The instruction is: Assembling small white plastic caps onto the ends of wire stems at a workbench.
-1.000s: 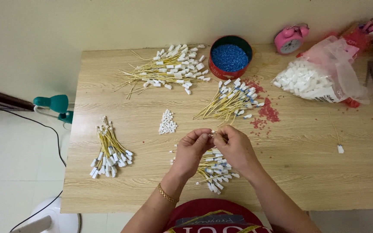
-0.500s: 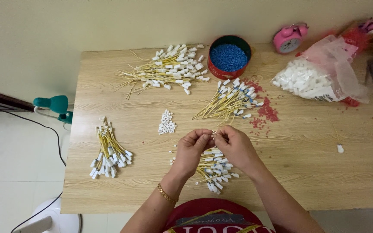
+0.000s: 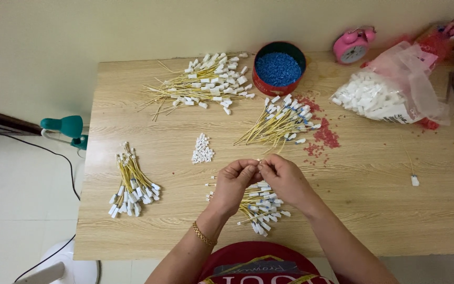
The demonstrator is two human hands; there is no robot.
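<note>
The left hand [image 3: 236,181] and right hand [image 3: 285,179] pinch together one thin yellow wire [image 3: 259,162], light and bendy I think, best held near its white connector, above the pile [image 3: 261,208] at 6 o'clock.

Shows a pale wood-grain table [image 3: 374,221] spreading under the grip and out to both sides, its far edge pushed against a plain cream wall [image 3: 132,26] well beyond the grip. Shows, far left of the grip and below table level, a floor [image 3: 11,210] of large pale tiles with a thin dark cable [image 3: 64,163] trailing across it, a teal fitting [image 3: 64,126] just beside the table's left edge, a dark wooden rail [image 3: 1,121] at the frame's edge and a white rounded base [image 3: 74,268] nearer than the grip. Looks evenly and softly lit, with only faint shadows.
</note>
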